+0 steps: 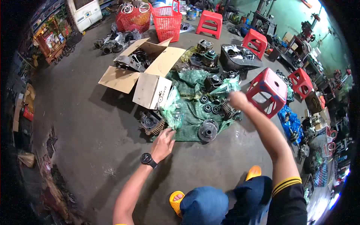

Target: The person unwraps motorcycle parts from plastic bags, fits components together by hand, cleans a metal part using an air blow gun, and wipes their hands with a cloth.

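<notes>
Left hand (162, 144), mid-frame, a little left of centre; fingers bent and slightly spread, nothing seen between them; the fingertips lie at the lower end of a crumpled green plastic bag (173, 112), contact cannot be told; a finned metal part (150, 122) sits on the floor (108, 150) just to their left in the frame; black watch (146, 158) on that wrist. My right hand (238, 100), right of centre, is blurred; cannot tell whether its fingers are spread or pinching; nearest to it is a second finned part (228, 110) at the right edge of the green sheet (189, 122). On the sheet, centre of frame: three dark rings (207, 108) grouped together; a round metal piece (208, 130) at the lower edge; open cardboard box (162, 63) with metal parts, upper left of centre; red stool (268, 90), right.
</notes>
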{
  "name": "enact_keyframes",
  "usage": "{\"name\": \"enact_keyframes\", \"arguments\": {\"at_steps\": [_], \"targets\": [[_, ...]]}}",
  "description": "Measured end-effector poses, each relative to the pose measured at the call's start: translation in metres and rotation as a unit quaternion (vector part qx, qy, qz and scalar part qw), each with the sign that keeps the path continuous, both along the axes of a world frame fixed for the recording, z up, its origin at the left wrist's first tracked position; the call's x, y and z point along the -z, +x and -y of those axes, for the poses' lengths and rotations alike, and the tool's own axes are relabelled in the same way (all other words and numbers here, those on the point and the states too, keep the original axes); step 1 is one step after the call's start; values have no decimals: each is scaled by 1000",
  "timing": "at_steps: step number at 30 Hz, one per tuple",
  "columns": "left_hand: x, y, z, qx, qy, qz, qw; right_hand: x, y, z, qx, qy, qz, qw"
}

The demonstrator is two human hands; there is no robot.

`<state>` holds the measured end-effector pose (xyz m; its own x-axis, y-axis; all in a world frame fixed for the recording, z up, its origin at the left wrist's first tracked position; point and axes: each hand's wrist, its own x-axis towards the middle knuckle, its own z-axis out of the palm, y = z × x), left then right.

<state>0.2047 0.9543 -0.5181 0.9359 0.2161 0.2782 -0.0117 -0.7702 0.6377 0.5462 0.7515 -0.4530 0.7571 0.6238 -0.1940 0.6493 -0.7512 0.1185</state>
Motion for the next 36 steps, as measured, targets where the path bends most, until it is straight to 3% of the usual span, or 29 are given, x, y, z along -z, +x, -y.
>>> {"name": "enact_keyframes", "arguments": {"at_steps": [6, 10, 13, 17, 22, 27, 32, 34, 36], "targets": [[-41, 36, -10, -10, 48, -106, 993, 2, 117, 13, 23, 122, 89, 988], [-27, 93, 22, 1, 5, -90, 996, 46, 185, 16, -78, 217, 103, 968], [-37, 140, 56, 47, 4, -121, 992, 74, 217, -2, 6, 211, -12, 977], [-57, 202, 90, 64, 36, -148, 986, 86, 214, -14, 29, 268, -100, 958], [-104, 251, 136, 30, 34, -192, 980, 87, 213, -10, 13, 358, -117, 926], [-113, 255, 162, 50, 3, -187, 981, 93, 217, -3, -29, 403, -95, 910], [-115, 275, 167, 89, -10, -181, 979, 87, 204, 18, -96, 401, -104, 905], [-133, 281, 170, 128, 23, -163, 978, 90, 194, 29, -128, 390, -50, 910], [-161, 282, 175, 158, 43, -227, 960, 91, 184, 46, -141, 352, -53, 924]]}}
